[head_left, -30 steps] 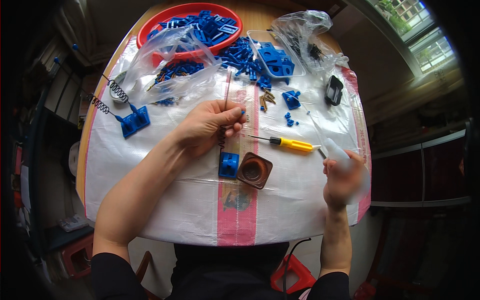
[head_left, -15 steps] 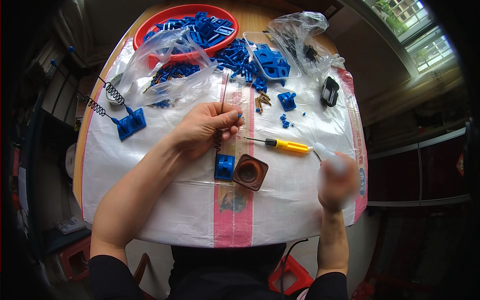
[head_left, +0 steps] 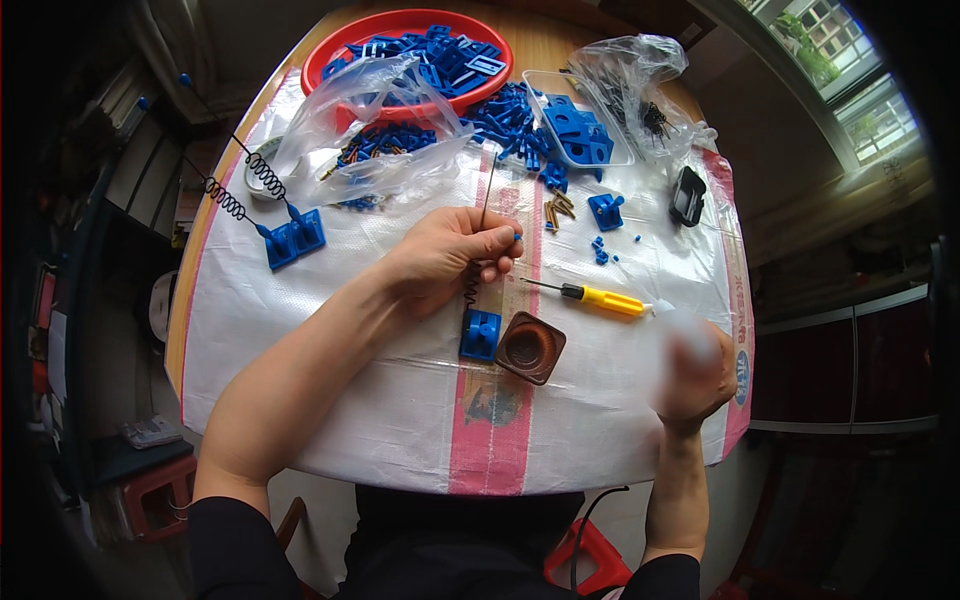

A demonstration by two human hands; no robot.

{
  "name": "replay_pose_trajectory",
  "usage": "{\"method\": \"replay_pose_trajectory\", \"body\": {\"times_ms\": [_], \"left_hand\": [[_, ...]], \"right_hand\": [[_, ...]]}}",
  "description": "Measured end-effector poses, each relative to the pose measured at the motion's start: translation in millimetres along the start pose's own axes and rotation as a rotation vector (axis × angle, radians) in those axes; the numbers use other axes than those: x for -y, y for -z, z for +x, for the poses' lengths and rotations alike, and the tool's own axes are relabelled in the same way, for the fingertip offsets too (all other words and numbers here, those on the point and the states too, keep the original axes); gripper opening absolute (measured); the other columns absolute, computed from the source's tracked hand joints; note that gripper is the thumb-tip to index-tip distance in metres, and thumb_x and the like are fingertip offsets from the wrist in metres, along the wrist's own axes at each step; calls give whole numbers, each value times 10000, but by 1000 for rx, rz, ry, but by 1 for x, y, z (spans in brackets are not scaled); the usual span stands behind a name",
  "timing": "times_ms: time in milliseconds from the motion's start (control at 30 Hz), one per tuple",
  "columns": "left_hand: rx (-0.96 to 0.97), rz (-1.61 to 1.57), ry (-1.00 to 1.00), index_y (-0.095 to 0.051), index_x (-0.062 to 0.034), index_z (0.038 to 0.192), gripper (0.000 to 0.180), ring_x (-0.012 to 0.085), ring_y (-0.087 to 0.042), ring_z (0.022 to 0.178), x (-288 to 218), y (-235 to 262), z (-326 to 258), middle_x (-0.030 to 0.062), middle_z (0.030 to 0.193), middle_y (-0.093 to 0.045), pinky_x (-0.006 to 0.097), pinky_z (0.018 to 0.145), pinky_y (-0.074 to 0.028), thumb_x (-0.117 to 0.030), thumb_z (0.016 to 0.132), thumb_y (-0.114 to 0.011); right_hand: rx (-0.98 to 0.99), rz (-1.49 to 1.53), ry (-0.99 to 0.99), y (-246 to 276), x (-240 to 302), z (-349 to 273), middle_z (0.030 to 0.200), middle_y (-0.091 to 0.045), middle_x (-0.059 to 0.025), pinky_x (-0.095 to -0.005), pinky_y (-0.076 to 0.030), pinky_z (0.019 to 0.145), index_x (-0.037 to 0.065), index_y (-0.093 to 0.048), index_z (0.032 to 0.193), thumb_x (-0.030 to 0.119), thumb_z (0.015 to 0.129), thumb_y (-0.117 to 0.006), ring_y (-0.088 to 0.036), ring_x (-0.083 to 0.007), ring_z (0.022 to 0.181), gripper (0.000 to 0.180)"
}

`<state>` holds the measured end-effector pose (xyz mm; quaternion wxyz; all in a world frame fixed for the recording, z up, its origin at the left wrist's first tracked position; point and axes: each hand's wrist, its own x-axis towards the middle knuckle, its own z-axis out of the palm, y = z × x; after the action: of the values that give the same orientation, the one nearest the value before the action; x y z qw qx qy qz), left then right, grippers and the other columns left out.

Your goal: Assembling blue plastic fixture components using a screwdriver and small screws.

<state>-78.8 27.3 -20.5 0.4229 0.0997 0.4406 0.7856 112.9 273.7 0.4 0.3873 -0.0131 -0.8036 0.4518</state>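
Observation:
My left hand (head_left: 455, 258) is closed on a thin black wire (head_left: 489, 190) that stands up past the thumb, and a small blue bead (head_left: 517, 238) shows at the fingertips. Below the hand the wire becomes a coil spring (head_left: 471, 285) leading to a blue plastic base (head_left: 481, 335) on the table. Beside that base sits a brown square plastic tray (head_left: 530, 348) with a round hollow. On the right, my right hand (head_left: 697, 375) is closed round a white nozzle bottle (head_left: 664, 310), much of it blurred. A yellow-handled screwdriver (head_left: 610, 301) lies between the hands.
Finished-looking spring pieces on blue bases (head_left: 297, 240) stand at left. Further back are a red basin (head_left: 320, 50) of blue parts, plastic bags (head_left: 340, 110), and a clear tub (head_left: 625, 155). Brass pins (head_left: 557, 210), blue beads (head_left: 600, 252) and a black case (head_left: 687, 197) lie at right.
The whole view has shifted, so the table and its things appear further right. My left hand keeps its grip on the wire; my right hand stays at the right with the bottle.

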Motion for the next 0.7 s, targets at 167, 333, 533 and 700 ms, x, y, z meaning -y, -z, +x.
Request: {"method": "replay_pose_trajectory", "body": {"times_ms": [167,333,533,700], "left_hand": [[-1,-12,-4,-592,7,1041,154,87,-578,723,1,1,1,64,910,-623,179,610,-475,-124,961,-594],[10,-11,-1,-593,3,1033,150,84,-577,722,0,1,0,60,905,-619,177,607,-472,-131,965,-590],[19,-23,-5,-594,5,1028,152,83,-579,727,1,2,2,59,904,-618,177,609,-475,-133,967,-587],[31,-32,-1,-594,10,1038,159,83,-583,732,1,3,2,60,905,-620,175,616,-482,-133,968,-584]], "right_hand": [[13,-16,3,-2,1,0,871,-653,-70,-220,-474,710,-25,-621,1008,107,841,-766,-597,-103,762,257],[25,-22,18,1,-1,-2,881,-660,-78,-221,-481,706,-21,-621,1008,124,844,-765,-613,-113,767,262],[45,-8,20,2,-1,-2,882,-667,-82,-221,-489,699,-19,-622,1011,131,843,-767,-621,-113,762,268],[46,-36,66,-1,-3,0,817,-611,-31,-177,-425,583,3,-610,1022,198,866,-753,-523,-53,648,288]]}}
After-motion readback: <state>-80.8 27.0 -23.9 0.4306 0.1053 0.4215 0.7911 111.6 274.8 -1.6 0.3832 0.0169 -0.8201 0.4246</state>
